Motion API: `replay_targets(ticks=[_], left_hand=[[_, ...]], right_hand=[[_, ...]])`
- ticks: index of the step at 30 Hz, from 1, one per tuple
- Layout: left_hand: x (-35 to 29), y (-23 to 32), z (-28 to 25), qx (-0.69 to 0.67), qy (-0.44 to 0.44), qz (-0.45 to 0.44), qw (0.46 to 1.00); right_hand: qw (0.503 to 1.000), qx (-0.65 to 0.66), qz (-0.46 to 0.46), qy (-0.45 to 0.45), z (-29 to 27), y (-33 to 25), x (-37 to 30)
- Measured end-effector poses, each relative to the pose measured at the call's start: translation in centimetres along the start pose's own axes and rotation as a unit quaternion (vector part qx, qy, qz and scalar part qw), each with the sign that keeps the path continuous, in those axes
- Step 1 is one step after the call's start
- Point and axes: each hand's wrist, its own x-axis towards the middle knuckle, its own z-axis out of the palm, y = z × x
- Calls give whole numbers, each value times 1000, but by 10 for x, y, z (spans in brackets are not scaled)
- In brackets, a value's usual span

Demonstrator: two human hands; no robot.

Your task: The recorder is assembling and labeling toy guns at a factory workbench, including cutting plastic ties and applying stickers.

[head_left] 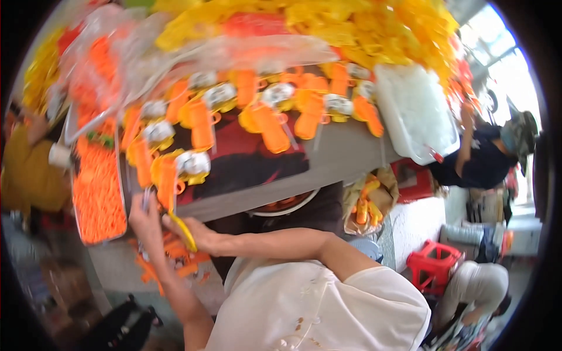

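My left hand (144,219) is at the table's near left edge, its fingers closed round a small greyish piece that is too blurred to name. Close beside it, my right hand (198,236) is closed on a curved yellow plastic strip (188,235), which lies along the fingers. Just beyond both hands is an orange and yellow plastic toy (167,180) with a white label. Several similar toys (270,126) lie in rows across the grey table (345,153).
A long tray (122,193) of small orange parts stands left. A white tub (389,117) holds clear pieces at right. Yellow parts (374,26) are heaped at the back. Below are a bag of toys (389,196) and red stool (430,266). Other people (489,146) are nearby.
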Motion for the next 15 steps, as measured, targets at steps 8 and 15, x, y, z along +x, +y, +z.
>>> replay_targets(ticks=[8,15], left_hand=[[-14,56,8,-75,32,69,994],[-63,240,146,-234,-299,184,907]], right_hand=[[981,-107,-72,148,-82,-42,-147],[807,-10,-221,547,-178,-1,-261]])
